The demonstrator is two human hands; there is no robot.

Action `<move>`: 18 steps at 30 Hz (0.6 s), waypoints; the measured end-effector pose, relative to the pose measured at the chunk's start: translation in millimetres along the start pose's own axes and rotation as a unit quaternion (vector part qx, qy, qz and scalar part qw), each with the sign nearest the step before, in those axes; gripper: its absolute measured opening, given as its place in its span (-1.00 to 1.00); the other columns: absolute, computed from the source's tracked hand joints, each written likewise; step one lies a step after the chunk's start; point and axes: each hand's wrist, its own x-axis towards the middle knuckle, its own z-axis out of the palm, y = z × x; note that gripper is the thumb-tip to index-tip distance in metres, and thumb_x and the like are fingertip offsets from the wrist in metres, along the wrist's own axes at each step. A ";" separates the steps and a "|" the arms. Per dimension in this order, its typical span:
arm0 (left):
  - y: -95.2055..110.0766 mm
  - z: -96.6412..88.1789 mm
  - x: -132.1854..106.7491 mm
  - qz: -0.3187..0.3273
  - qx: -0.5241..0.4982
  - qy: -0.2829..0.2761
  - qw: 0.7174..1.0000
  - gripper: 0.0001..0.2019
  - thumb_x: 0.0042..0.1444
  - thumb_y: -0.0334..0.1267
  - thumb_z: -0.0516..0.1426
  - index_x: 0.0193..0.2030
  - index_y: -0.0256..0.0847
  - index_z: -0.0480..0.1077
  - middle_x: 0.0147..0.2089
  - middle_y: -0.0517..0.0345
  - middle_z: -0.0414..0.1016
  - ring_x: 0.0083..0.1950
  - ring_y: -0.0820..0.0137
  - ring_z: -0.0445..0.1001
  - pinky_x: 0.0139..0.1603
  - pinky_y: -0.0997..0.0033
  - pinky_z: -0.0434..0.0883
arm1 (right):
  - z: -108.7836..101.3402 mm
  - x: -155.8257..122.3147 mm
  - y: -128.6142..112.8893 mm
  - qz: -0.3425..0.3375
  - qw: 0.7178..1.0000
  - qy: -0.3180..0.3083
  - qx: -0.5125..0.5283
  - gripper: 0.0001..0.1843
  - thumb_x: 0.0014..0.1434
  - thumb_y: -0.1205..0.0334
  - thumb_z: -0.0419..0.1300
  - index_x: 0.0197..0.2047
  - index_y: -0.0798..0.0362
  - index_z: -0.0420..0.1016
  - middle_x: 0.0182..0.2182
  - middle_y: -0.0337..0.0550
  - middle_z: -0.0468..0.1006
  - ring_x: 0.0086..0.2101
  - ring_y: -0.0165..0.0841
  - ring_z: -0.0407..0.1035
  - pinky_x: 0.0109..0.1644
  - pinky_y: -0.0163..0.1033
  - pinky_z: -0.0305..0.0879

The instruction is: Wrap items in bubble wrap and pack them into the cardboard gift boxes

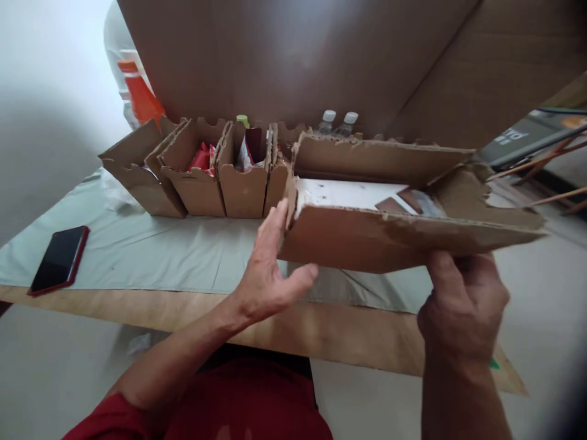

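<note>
A long, open-topped cardboard box [367, 241] is held tilted above the front of the table. Inside it lie a white carton [348, 193] with brown shapes on one end and something clear and plastic-like. My right hand [463, 305] grips the box from below near its right end; some of its fingers are hidden underneath. At the other end, my left hand [270, 263] has its fingers stretched along the box's narrow side, seeming to touch it. The left thumb is spread away, pointing right just under the lower edge.
Several cardboard bins [243, 192] stand in a row behind, some with red packets [202, 157]. Two clear bottles with white caps [351, 118] and an orange bottle [142, 95] stand further back. A phone [59, 260] lies on the pale cloth [192, 250]. Thin sticks [557, 198] jut in from the right.
</note>
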 end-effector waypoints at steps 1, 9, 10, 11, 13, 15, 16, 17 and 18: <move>-3.5 0.5 -4.4 -0.010 -0.004 -0.002 1.000 -0.16 0.15 -0.10 0.34 0.52 0.03 0.09 0.56 0.01 0.14 0.58 -0.04 0.08 0.58 -0.12 0.03 | 1.2 -6.3 2.1 0.005 1.000 0.019 0.020 -0.54 0.30 -0.17 0.16 0.17 -0.17 0.42 0.08 0.00 0.59 0.13 0.02 0.47 0.22 0.22 0.39; -46.4 -48.7 -37.7 -0.131 -0.047 0.100 0.985 -0.36 0.21 -0.12 0.27 0.40 -0.05 0.21 0.39 -0.01 0.36 0.41 0.10 0.33 0.41 0.16 0.31 | 55.3 -47.3 4.7 0.033 0.984 -0.172 0.038 -0.38 0.20 -0.19 0.27 0.25 -0.12 0.37 0.14 0.07 0.54 0.14 0.06 0.42 0.26 0.27 0.33; -49.3 -46.2 -39.3 -0.137 -0.051 0.097 0.985 -0.35 0.20 -0.13 0.27 0.40 -0.06 0.21 0.38 -0.02 0.37 0.40 0.10 0.34 0.41 0.16 0.31 | 55.4 -50.2 10.1 0.033 0.986 -0.159 0.035 -0.39 0.21 -0.18 0.27 0.24 -0.12 0.37 0.14 0.07 0.54 0.13 0.05 0.42 0.25 0.25 0.34; -51.5 -41.1 -40.2 -0.139 -0.055 0.093 0.984 -0.35 0.20 -0.14 0.27 0.40 -0.06 0.20 0.37 -0.02 0.37 0.40 0.11 0.35 0.41 0.15 0.31 | 53.2 -54.2 17.4 0.031 0.989 -0.144 0.031 -0.41 0.23 -0.16 0.26 0.24 -0.11 0.38 0.13 0.06 0.54 0.12 0.02 0.43 0.25 0.23 0.35; -55.0 -26.2 -38.8 -0.140 -0.062 0.083 0.985 -0.34 0.18 -0.16 0.27 0.40 -0.07 0.19 0.38 -0.03 0.37 0.42 0.10 0.33 0.44 0.13 0.28 | 43.1 -65.8 36.9 0.020 0.994 -0.109 0.021 -0.42 0.23 -0.13 0.28 0.23 -0.07 0.39 0.11 0.05 0.55 0.10 -0.01 0.44 0.23 0.17 0.36; -58.5 -9.6 -32.6 -0.142 -0.072 0.062 0.985 -0.31 0.18 -0.17 0.27 0.42 -0.07 0.18 0.40 -0.03 0.35 0.45 0.09 0.29 0.48 0.10 0.24 | 28.1 -81.6 60.1 0.011 0.997 -0.072 0.022 -0.40 0.23 -0.11 0.28 0.24 0.00 0.41 0.10 0.05 0.55 0.11 -0.03 0.43 0.23 0.13 0.34; -60.6 -1.9 -27.9 -0.145 -0.077 0.048 0.985 -0.31 0.18 -0.17 0.27 0.43 -0.07 0.18 0.41 -0.03 0.34 0.47 0.08 0.28 0.50 0.08 0.22 | 20.0 -89.6 71.9 0.010 0.998 -0.049 0.028 -0.41 0.25 -0.10 0.27 0.23 0.04 0.43 0.08 0.06 0.56 0.11 -0.03 0.44 0.22 0.11 0.33; -63.1 4.8 -22.6 -0.148 -0.079 0.034 0.985 -0.31 0.18 -0.17 0.27 0.43 -0.07 0.19 0.42 -0.04 0.34 0.47 0.07 0.27 0.51 0.05 0.21 | 12.2 -96.5 83.2 0.013 0.999 -0.023 0.037 -0.44 0.27 -0.09 0.24 0.21 0.08 0.46 0.05 0.06 0.58 0.09 -0.04 0.45 0.21 0.09 0.33; -66.0 10.4 -17.3 -0.150 -0.076 0.021 0.985 -0.32 0.19 -0.16 0.27 0.43 -0.08 0.20 0.42 -0.04 0.35 0.48 0.06 0.27 0.51 0.03 0.20 | 5.3 -101.6 93.7 0.023 0.999 0.007 0.048 -0.47 0.30 -0.08 0.21 0.17 0.11 0.49 0.01 0.05 0.59 0.06 -0.05 0.47 0.19 0.07 0.34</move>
